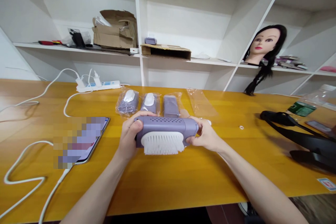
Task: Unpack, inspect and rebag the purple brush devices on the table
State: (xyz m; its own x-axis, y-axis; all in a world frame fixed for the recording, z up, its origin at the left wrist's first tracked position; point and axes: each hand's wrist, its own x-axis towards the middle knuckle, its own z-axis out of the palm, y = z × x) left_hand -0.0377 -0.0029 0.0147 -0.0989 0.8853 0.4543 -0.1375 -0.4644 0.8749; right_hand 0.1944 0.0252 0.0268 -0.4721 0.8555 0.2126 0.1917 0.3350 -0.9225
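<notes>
A purple device (164, 124) with a row of small holes on top and a white-bristled brush (163, 143) on its near side is held level above the wooden table (162, 189). My left hand (130, 134) grips its left end, thumb on top. Around its right end are the fingers of my right hand (204, 134), near a small latch-like part. Just behind the device lie two wrapped purple items with white tops, one (128, 101) at left and one (149, 102) beside it, and a plain purple block (171, 106).
A phone (86, 140) with white cables lies left, near a power strip (105, 85). At right are a black stand-like object (301, 140) and a bottle (306, 105). Behind, shelves hold cardboard (115, 31) and a mannequin head (265, 43). Clear plastic (201, 101) lies on the table.
</notes>
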